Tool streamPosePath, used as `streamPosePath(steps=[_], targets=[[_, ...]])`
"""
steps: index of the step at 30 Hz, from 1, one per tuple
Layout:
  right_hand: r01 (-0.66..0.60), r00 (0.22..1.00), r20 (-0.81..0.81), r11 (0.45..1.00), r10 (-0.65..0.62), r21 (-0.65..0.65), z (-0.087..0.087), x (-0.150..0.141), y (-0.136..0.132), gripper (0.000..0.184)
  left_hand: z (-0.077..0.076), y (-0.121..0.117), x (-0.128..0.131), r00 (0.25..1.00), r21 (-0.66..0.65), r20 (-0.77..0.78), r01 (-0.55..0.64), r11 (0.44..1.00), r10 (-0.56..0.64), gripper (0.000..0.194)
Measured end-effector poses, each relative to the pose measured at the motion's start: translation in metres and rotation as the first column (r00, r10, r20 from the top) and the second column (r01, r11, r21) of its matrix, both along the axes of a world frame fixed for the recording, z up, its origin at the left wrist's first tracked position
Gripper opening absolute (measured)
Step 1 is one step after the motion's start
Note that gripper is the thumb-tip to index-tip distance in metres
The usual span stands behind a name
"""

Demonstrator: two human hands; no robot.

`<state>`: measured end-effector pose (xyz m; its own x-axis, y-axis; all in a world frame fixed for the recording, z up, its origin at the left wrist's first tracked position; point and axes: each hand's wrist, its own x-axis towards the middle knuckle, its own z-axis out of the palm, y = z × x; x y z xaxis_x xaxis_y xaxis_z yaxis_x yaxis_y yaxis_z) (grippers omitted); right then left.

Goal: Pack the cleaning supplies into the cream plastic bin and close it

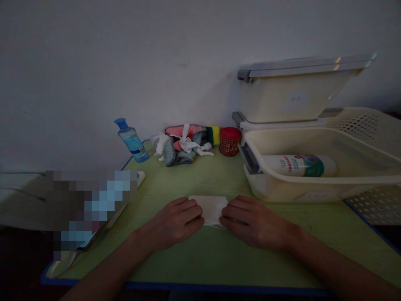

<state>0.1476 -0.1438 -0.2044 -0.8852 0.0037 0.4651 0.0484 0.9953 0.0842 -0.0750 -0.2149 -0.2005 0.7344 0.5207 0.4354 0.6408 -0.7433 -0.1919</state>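
Note:
Between my hands, just above or on the green table (188, 267), lies a flat, pale rectangle that looks like a folded white face mask (211, 209), with a thin cord-like strand at its near edge. My left hand (181, 219) grips its left side, fingers curled and thumb pressed in. On the opposite side, my right hand (249, 221) pinches the right edge in the same way. The fingertips of both hands are partly hidden.
A cream basket (313, 188) holding a white and green bottle (300, 166) stands right. Behind it is a lidded bin (282, 96). Along the wall are a blue bottle (133, 142), crumpled cloths (178, 154), a sponge (214, 135) and a red-lidded jar (230, 142). A blurred-out device leans left.

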Motion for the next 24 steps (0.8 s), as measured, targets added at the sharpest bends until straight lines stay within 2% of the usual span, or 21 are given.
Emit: streamPosePath(steps=[5, 10, 14, 18, 21, 24], targets=[[-0.024, 0.992, 0.125, 0.999, 0.030, -0.048, -0.003, -0.002, 0.001, 0.018, -0.001, 0.000, -0.002, 0.993, -0.088, -0.116, -0.026, 0.996, 0.015, 0.019], [-0.040, 0.969, 0.238, 0.994, 0.064, -0.104, -0.001, -0.003, -0.002, 0.018, -0.001, 0.000, -0.003, 0.983, -0.251, -0.178, -0.081, 0.965, 0.037, 0.016], [-0.015, 0.964, 0.253, 0.966, 0.083, -0.257, 0.001, -0.004, -0.002, 0.019, 0.005, -0.001, -0.005, 0.987, -0.445, -0.147, -0.127, 0.886, 0.068, 0.012], [0.044, 0.968, 0.240, 0.893, 0.073, -0.449, 0.003, -0.005, 0.001, 0.022, 0.015, -0.004, -0.010, 0.992, -0.615, -0.045, -0.119, 0.779, 0.115, 0.016], [0.120, 0.975, 0.222, 0.861, -0.008, -0.495, 0.004, -0.006, 0.002, 0.020, 0.018, -0.005, -0.013, 0.987, -0.676, -0.017, -0.131, 0.726, 0.162, 0.021], [0.194, 0.968, 0.235, 0.854, -0.088, -0.482, 0.003, -0.009, 0.002, 0.018, 0.019, -0.003, -0.014, 0.980, -0.696, -0.009, -0.148, 0.703, 0.198, 0.026]])
